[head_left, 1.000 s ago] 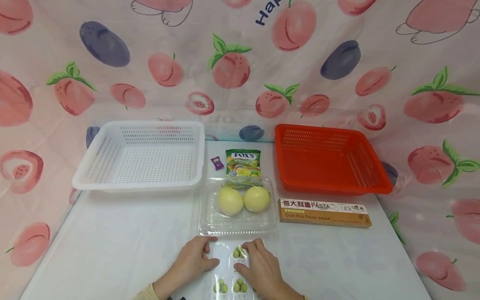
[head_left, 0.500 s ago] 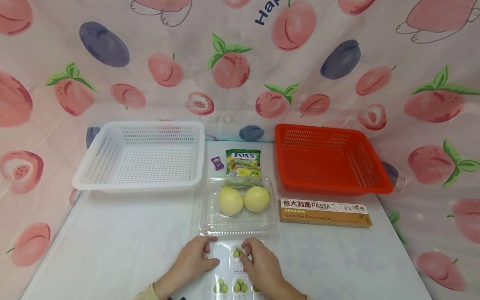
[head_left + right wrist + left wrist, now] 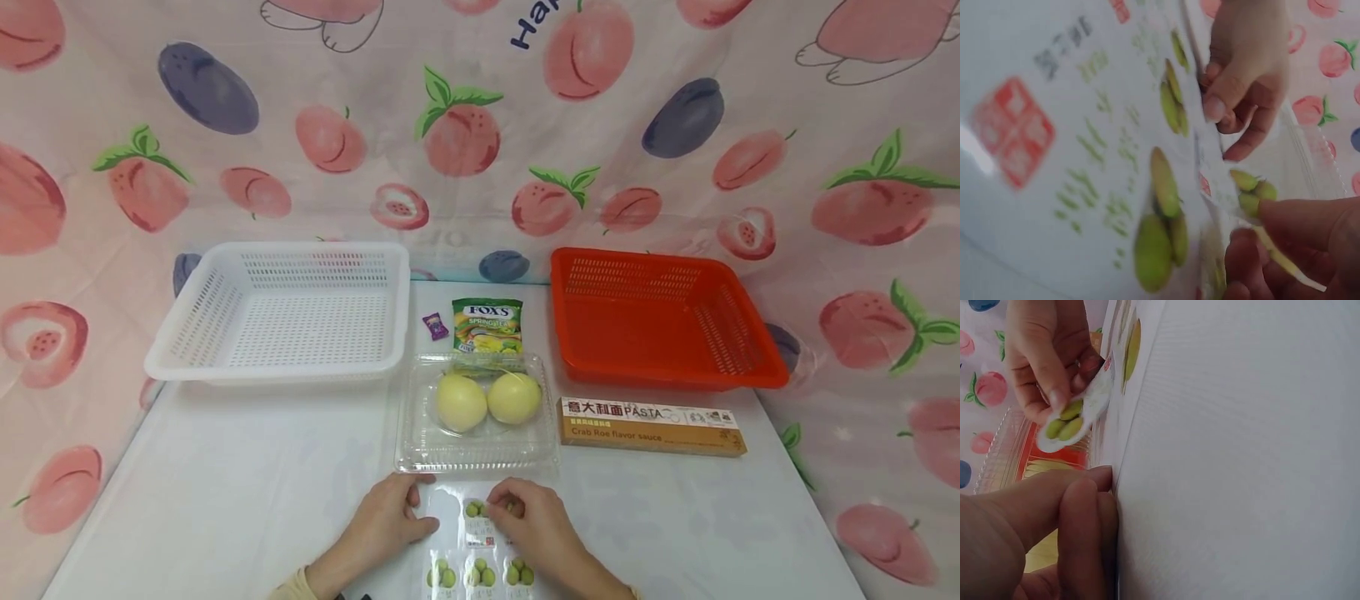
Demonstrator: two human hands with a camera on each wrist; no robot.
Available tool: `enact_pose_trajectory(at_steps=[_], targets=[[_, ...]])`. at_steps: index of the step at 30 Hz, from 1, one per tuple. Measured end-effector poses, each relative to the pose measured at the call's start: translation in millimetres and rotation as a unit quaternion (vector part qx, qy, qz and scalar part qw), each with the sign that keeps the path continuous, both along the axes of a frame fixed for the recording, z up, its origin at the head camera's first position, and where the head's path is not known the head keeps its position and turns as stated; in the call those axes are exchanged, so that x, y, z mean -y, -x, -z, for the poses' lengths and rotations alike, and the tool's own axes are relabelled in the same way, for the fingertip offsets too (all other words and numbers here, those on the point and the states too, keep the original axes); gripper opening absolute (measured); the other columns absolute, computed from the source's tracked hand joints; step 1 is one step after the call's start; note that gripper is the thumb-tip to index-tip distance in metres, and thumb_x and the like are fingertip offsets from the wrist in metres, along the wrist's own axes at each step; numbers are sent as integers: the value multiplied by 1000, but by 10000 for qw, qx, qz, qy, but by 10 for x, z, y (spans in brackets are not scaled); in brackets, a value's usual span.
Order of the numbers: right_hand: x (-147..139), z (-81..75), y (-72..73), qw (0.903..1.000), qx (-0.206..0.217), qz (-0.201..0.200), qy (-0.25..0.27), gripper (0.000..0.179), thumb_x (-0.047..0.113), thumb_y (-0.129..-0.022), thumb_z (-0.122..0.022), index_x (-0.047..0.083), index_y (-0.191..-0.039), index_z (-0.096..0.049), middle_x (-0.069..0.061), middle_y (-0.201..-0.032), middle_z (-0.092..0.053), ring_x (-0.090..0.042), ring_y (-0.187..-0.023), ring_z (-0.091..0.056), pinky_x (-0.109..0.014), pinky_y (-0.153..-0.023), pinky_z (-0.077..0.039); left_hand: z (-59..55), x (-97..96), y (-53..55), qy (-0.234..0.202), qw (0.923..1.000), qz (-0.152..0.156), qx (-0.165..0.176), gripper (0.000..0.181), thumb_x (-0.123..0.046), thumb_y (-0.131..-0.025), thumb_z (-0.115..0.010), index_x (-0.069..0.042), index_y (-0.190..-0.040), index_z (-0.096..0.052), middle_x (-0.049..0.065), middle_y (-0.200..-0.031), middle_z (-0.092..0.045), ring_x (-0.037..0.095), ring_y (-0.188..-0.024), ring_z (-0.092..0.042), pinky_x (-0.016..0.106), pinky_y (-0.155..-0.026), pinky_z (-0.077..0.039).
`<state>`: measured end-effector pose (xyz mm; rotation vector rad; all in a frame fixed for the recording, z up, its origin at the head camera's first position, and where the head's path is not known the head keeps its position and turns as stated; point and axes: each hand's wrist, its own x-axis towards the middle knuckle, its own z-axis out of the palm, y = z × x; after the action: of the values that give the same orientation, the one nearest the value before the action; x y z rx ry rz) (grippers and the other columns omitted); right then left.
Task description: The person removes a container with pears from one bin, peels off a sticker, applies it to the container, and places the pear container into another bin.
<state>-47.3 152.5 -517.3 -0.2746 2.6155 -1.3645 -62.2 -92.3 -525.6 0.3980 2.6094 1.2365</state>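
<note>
Sticker sheet [image 3: 480, 552]: lies on the white table [image 3: 247, 475], between the two hands, its near end running out of the head view.
Clear box [image 3: 480, 454]: just beyond the sheet's far edge, two round pale fruits [image 3: 461, 402] inside.
Pasta box [image 3: 651, 427]: right beside the clear box.
Left hand [image 3: 386, 512]: rests at the sheet's far left corner, fingers relaxed, thumb and forefinger apart.
Right hand [image 3: 536, 525]: pinches one sticker between thumb and fingers, over the sheet's right part.
Lifted sticker [image 3: 1066, 430]: gripped at its fruit-printed end, tilted; the red-stamped end sits close to the sheet, whether attached I cannot tell.
</note>
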Motion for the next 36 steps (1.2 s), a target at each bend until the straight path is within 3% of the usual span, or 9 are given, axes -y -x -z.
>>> enact_pose_trajectory(at_steps=[4, 12, 15, 20, 23, 27, 31, 36], targets=[[-72, -54, 0, 9975, 488, 28, 510, 5, 22, -89, -72, 19, -90, -69, 8, -77, -61, -9, -69, -56, -24, -61, -50, -5, -2, -1, 16, 10000, 29, 5, 52, -14, -71, -85, -3, -116, -63, -5, -78, -49, 4, -63, -47, 24, -55, -42], [-133, -300, -17, 9924, 683, -114, 1020, 11, 18, -90, -71, 10, -97, -70, 2, -81, -63, -11, -67, -59, -25, -56, -52, -78, 59, -63, 429, 9977, 221, -477, 46, -22, -82, -78, -3, -121, -61, -12, -85, -54, -1, -63, -47, 22, -57, -43], [-151, -408, -11, 9902, 618, -102, 1252, 14, 16, -90, -72, 7, -100, -71, 2, -83, -65, -12, -71, -61, -26, -62, -53, -190, 110, -90, 535, 9952, 624, -527, 31, -25, -88, -73, -5, -110, -66, -16, -77, -54, -3, -60, -48, 23, -56, -44], [-169, -629, 51, 9891, 629, 95, 1325, 18, 17, -89, -73, 6, -103, -72, 1, -85, -68, -14, -76, -62, -26, -68, -53, -550, 157, -94, -96, 9885, 1507, 75, 16, -27, -97, -62, -13, -95, -70, -20, -61, -53, -2, -52, -51, 21, -54, -45], [-170, -770, 121, 9904, 535, 167, 1266, 20, 18, -88, -74, 5, -103, -72, 0, -85, -68, -15, -76, -62, -26, -67, -53, -806, 135, -2, -580, 9848, 1628, 153, 19, -27, -100, -58, -13, -100, -70, -17, -66, -59, 0, -55, -57, 22, -53, -48], [-156, -898, 248, 9910, 221, 219, 1304, 21, 17, -88, -74, 3, -104, -72, -2, -85, -68, -17, -75, -65, -27, -68, -55, -1027, 55, 235, -911, 9865, 1358, 17, 25, -30, -101, -56, -11, -110, -70, -12, -79, -66, 5, -65, -65, 26, -56, -52], [-123, -979, 364, 9916, -132, 187, 1272, 22, 18, -88, -74, 3, -103, -72, -1, -85, -69, -17, -73, -66, -29, -67, -56, -1118, -48, 458, -1147, 9870, 1112, 193, 28, -32, -100, -57, -9, -110, -70, -6, -84, -69, 12, -68, -68, 30, -60, -54], [-95, -1019, 480, 9917, -341, 183, 1229, 17, 13, -87, -74, 3, -100, -73, -1, -81, -69, -19, -69, -66, -28, -62, -55, -1131, -146, 637, -1510, 9811, 1106, 496, 22, -25, -97, -63, -5, -102, -69, -1, -83, -68, 22, -69, -69, 33, -63, -57]])
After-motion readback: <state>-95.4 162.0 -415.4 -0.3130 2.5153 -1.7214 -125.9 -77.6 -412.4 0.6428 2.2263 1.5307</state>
